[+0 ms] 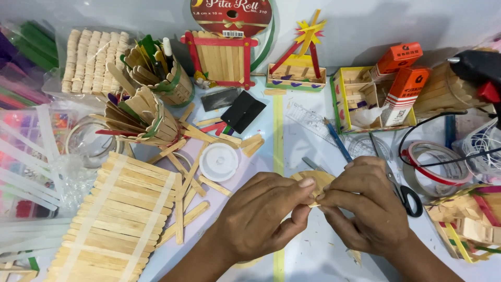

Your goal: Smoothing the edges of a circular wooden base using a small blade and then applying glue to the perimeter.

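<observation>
A small wooden piece (314, 197) is pinched between both hands, left hand (261, 214) and right hand (365, 206), near the counter's (313, 250) front edge.

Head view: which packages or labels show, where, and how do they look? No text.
Round red ribbon-roll label: top centre, red disc with gold trim and a white barcode strip.
Two orange-and-white cardboard boxes: upper right, rectangular, leaning on a yellow-edged stick tray.
Clear plastic bags of coloured sticks: far left, unlabelled as far as shown.
No screens or signs.
</observation>
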